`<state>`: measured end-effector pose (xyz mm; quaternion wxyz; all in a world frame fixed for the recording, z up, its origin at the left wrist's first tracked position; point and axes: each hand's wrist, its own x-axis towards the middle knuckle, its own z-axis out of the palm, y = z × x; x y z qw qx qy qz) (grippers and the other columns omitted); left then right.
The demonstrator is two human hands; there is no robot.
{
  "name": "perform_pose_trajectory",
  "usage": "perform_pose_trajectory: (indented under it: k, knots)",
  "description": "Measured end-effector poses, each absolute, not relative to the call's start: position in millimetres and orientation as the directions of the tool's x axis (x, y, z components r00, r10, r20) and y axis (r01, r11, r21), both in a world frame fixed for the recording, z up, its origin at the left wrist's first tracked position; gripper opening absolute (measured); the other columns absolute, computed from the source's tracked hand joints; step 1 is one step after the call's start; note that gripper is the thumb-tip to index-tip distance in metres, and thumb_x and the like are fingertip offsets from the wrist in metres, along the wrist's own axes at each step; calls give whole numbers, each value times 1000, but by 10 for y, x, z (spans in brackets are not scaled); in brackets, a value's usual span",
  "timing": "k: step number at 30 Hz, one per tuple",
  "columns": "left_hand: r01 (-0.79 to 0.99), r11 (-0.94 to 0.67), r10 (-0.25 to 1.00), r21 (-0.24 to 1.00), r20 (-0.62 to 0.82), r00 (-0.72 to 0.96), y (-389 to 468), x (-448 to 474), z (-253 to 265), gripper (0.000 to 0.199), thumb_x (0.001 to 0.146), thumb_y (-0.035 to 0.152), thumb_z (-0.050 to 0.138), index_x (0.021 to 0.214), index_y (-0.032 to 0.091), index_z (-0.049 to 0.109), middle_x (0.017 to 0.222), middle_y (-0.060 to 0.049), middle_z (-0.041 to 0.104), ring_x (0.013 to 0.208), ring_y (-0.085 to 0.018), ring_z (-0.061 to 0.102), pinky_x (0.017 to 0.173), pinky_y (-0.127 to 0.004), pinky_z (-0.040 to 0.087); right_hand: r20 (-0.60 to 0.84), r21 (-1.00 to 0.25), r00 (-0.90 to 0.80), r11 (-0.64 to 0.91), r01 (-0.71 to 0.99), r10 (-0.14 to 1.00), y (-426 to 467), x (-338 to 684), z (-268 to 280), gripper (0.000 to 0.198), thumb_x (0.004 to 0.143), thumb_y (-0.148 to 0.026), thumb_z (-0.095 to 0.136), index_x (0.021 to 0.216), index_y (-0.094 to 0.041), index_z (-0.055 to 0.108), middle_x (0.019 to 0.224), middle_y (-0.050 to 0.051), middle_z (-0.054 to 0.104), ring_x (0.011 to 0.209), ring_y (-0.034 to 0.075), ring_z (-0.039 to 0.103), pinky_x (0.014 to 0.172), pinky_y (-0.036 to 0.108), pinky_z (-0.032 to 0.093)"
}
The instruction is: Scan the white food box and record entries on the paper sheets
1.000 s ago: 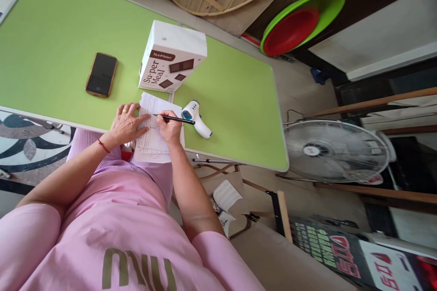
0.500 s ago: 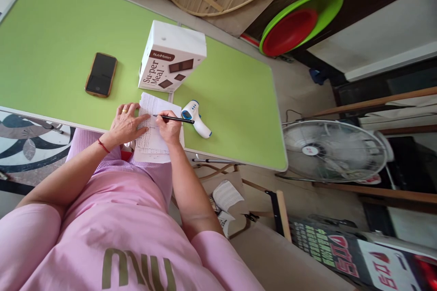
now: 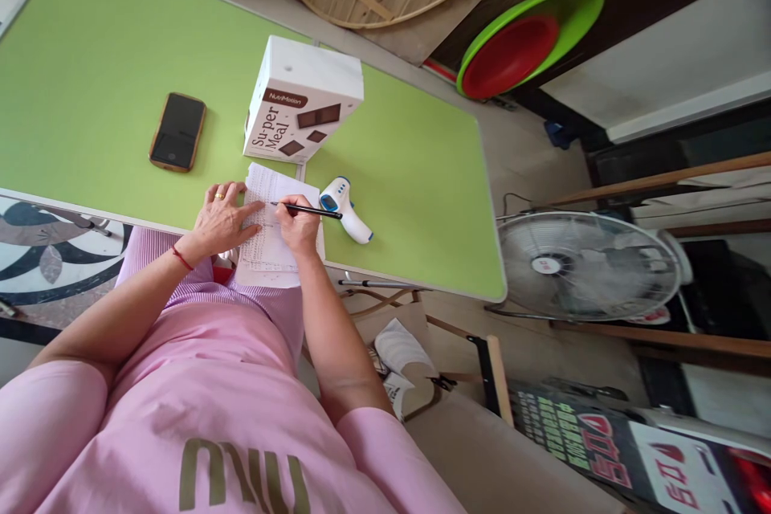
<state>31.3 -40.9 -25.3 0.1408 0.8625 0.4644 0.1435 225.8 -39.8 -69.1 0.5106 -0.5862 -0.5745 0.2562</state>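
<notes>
While the white sheets (image 3: 274, 247), closely written along one side, overhung the worktop's (image 3: 422, 177) near edge, a black pen (image 3: 316, 210) pointed across them. Both matched the earlier frame. The sheets lay at nine o'clock from the right hand (image 3: 299, 226), which pinched the pen, and three o'clock from the spread left hand (image 3: 222, 221). A thermometer (image 3: 351, 218) lay at the pen's three o'clock.
</notes>
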Motion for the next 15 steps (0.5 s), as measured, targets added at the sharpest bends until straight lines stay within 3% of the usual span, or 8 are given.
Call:
perform_pose_trajectory:
  k: [15]
  knots:
    - [770,-531,841,355,110,529,-411,321,-254,46,95,47,63,136,27,69,144,-22,49,134,-42,46,113,-64,33,296,-884,219,179,432,930,-387,2262,-709,16,82,-37,60,79,-22,61,67,-3,63,61,13,55,64,27,51]
